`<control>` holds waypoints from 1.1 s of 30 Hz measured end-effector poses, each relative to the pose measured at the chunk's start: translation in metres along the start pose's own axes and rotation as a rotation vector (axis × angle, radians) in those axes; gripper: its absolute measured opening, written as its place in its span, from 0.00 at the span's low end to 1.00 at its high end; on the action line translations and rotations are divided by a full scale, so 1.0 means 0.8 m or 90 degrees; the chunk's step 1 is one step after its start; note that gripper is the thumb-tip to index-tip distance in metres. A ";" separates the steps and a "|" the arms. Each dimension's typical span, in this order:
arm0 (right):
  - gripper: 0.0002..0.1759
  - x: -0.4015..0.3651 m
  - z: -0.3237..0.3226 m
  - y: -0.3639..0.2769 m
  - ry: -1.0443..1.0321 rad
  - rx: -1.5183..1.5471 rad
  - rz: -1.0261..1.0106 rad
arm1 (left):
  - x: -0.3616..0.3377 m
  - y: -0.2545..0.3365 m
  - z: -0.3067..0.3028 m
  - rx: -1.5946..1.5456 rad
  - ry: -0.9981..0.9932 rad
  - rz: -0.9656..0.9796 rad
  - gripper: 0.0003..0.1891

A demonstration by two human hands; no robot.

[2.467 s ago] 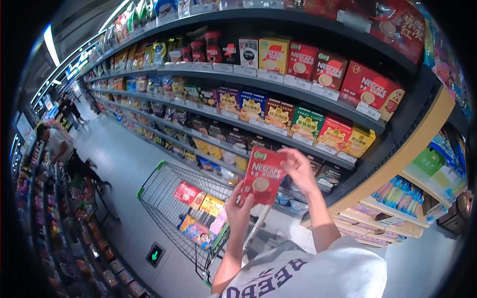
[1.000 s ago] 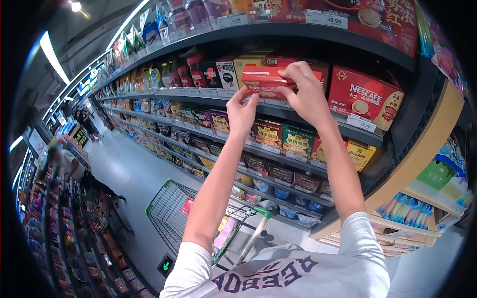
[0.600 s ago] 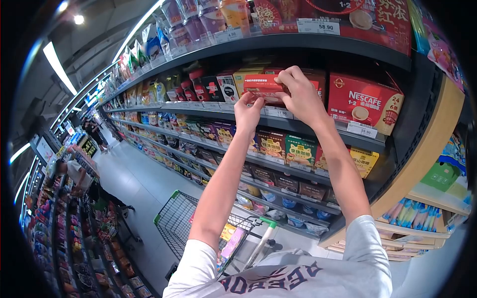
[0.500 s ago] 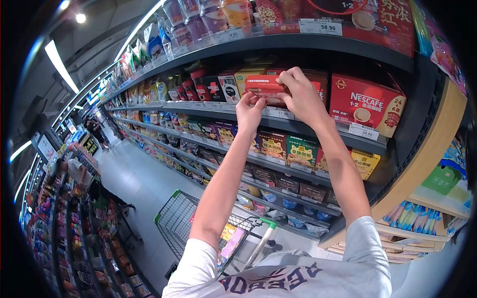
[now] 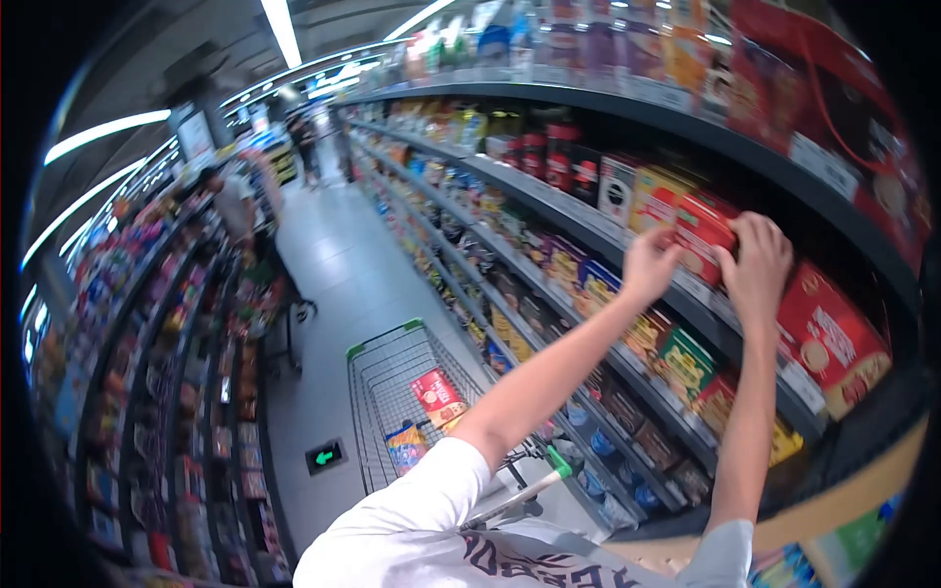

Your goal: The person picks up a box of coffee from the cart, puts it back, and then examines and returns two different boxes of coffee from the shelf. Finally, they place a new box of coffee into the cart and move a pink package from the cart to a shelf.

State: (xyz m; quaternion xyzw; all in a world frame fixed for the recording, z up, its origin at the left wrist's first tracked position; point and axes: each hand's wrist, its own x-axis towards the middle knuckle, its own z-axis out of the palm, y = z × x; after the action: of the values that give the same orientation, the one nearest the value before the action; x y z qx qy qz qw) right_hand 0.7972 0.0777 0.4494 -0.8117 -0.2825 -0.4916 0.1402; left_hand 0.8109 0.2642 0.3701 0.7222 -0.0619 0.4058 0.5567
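Note:
A red coffee box (image 5: pixel 702 238) with a cup picture stands at the front edge of the dark shelf, its front toward me. My right hand (image 5: pixel 760 263) grips its right side, fingers over the upper corner and thumb at the front. At its lower left edge, my left hand (image 5: pixel 651 265) has its fingers closed together against the box. Motion blur hides how firmly the left fingertips hold it. A yellow box (image 5: pixel 659 200) sits just left of it, and a larger red coffee box (image 5: pixel 831 338) stands to the right of my right hand.
Below me is a wire shopping cart (image 5: pixel 397 340) holding a red box (image 5: pixel 437 394) and a colourful packet (image 5: pixel 406 448). Several shelf tiers run along the right. Another person (image 5: pixel 235 208) stands across the aisle near the left shelves, beside a dark cart.
The view has turned left, so the shelf and my hands appear farther right and more of the cart shows. The red box, tipped before, now shows its front between my hands.

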 end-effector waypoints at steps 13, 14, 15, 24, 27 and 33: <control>0.25 0.033 0.023 0.013 -0.149 -0.076 0.022 | -0.132 -0.063 -0.082 -0.014 -0.041 -0.118 0.21; 0.25 0.037 0.025 0.014 -0.175 -0.076 0.031 | -0.161 -0.083 -0.100 -0.008 -0.031 -0.107 0.22; 0.26 0.040 0.029 0.018 -0.201 -0.077 0.039 | -0.195 -0.112 -0.119 -0.001 -0.021 -0.097 0.22; 0.22 0.062 0.045 0.023 -0.210 -0.038 0.099 | -0.557 -0.218 -0.414 0.426 0.195 -0.429 0.23; 0.21 0.067 0.061 0.054 -0.222 0.000 0.075 | -0.628 -0.153 -0.480 0.514 0.187 -0.492 0.20; 0.21 0.068 0.074 0.085 -0.204 -0.004 0.078 | -0.708 -0.067 -0.480 0.558 0.117 -0.565 0.19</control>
State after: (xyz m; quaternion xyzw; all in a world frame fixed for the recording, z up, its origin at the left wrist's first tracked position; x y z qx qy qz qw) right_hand 0.8994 0.0706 0.4720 -0.8958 -0.2500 -0.3471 0.1204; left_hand 0.2661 0.4068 -0.0219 0.8023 0.4639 0.1843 0.3275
